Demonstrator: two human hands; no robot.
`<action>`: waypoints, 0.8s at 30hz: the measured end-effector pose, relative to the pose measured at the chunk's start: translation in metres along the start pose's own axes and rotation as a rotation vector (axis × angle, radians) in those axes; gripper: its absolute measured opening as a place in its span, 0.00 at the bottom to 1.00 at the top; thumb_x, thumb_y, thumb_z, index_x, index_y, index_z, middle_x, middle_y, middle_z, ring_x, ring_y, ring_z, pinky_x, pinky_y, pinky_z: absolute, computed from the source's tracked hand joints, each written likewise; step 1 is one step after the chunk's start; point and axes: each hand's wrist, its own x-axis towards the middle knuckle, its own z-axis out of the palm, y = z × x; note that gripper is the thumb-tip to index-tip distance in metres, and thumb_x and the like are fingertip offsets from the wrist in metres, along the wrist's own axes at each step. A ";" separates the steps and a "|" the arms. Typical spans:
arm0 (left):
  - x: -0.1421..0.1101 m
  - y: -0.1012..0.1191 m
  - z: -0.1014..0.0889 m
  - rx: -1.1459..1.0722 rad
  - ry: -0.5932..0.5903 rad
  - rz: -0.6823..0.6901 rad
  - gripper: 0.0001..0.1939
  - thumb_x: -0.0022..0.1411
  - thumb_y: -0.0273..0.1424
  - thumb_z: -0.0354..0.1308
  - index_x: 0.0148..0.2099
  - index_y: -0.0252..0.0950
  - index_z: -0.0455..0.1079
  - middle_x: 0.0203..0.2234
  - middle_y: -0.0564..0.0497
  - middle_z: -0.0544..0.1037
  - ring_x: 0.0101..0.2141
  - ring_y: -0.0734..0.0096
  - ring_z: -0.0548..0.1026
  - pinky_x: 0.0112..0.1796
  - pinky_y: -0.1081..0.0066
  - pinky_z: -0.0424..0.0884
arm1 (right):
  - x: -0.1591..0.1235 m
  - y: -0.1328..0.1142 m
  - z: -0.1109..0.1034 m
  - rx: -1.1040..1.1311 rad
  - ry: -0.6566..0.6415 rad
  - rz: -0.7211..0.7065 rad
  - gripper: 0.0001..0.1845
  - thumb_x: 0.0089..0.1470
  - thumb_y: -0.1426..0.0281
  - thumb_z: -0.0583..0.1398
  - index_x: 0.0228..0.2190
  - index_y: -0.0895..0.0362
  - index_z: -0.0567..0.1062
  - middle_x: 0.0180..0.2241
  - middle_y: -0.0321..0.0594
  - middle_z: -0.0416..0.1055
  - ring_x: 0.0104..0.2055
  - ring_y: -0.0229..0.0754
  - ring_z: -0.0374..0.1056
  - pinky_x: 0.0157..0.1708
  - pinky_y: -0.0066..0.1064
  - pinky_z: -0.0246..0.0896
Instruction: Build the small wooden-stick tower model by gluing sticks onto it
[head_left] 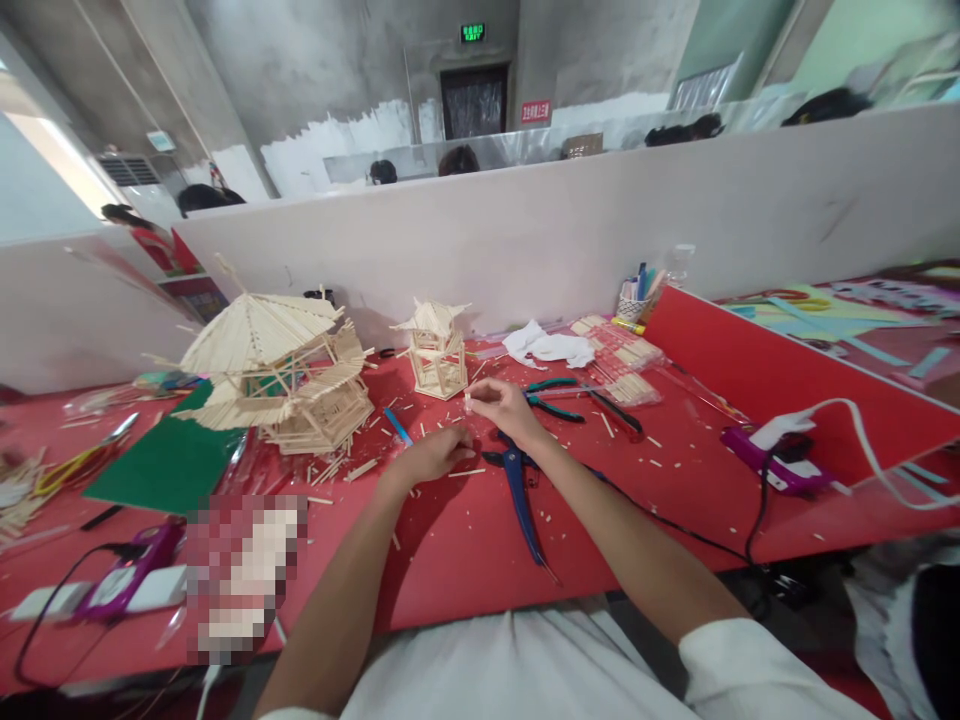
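My right hand (510, 412) pinches a small pale piece of wood (468, 400) between thumb and fingertips, just in front of the small stick pavilion (437, 352). Lower and to the left, my left hand (439, 455) hovers over the red tabletop (457, 560) with its fingers curled; whatever they hold, if anything, is hidden. A blue-handled tool with a dark head (519, 500) lies under my right wrist. Beside my left hand are a blue pen-like stick (397, 427) and loose wooden sticks (361, 470).
A larger stick pavilion (277, 370) stands left by a green board (169, 455). Teal-handled pliers (555, 400), white tissue (549, 346) and bagged sticks (626, 370) lie right. Purple power strips (784, 465) with cords sit at both sides. A pale partition (525, 235) closes the back.
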 end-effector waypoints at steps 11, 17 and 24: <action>0.006 0.014 -0.021 -0.386 0.454 -0.164 0.13 0.58 0.40 0.59 0.37 0.34 0.71 0.27 0.52 0.74 0.29 0.72 0.70 0.34 0.71 0.66 | -0.002 -0.004 0.002 0.011 -0.018 0.008 0.13 0.41 0.62 0.68 0.29 0.56 0.77 0.29 0.40 0.78 0.31 0.43 0.73 0.36 0.35 0.70; 0.008 0.012 -0.017 -0.529 0.470 -0.205 0.17 0.53 0.44 0.63 0.35 0.34 0.70 0.26 0.52 0.74 0.28 0.72 0.71 0.34 0.71 0.67 | -0.003 -0.003 0.004 -0.003 -0.036 0.010 0.12 0.41 0.62 0.68 0.29 0.56 0.78 0.29 0.39 0.78 0.32 0.44 0.74 0.37 0.35 0.70; 0.007 0.017 -0.019 -0.520 0.449 -0.220 0.17 0.51 0.42 0.65 0.35 0.34 0.71 0.25 0.52 0.76 0.28 0.72 0.73 0.33 0.72 0.66 | -0.002 -0.001 0.004 -0.023 -0.036 -0.002 0.11 0.41 0.63 0.67 0.28 0.56 0.78 0.29 0.39 0.79 0.33 0.44 0.75 0.38 0.35 0.70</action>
